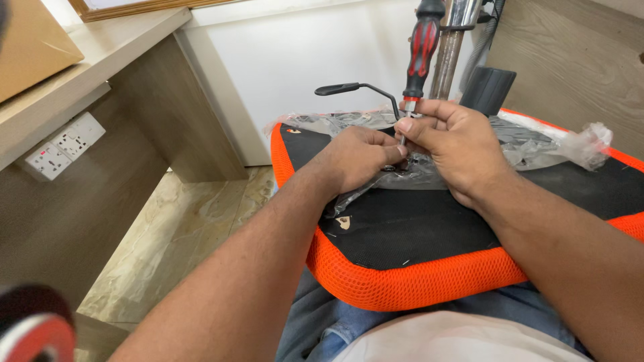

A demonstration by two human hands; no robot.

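head view: the left hand is curled with its fingertips pressed down at a small dark fitting on the underside of the chair seat, where the crinkled clear plastic wrap is bunched; what exactly is pinched under the fingers cannot be told. the right hand is closed with thumb and fingers pinched around the metal shank of a screwdriver, just below its red and black handle, and the tool is held nearly upright with its tip hidden between the two hands. the hands are touching each other at the fingertips.

the seat is laid upside down across the lap, over blue jeans, its black underside facing up and edged by an orange mesh border. a black lever with a flat paddle end is seen rising behind the left hand, and a chromed column stands just behind the screwdriver, with a dark plastic part beside it.

further out, a wooden bench runs along the left, with a white double wall socket set beneath its top and a cardboard box resting on it. a marbled tile floor is seen below, and a white panel behind the seat.
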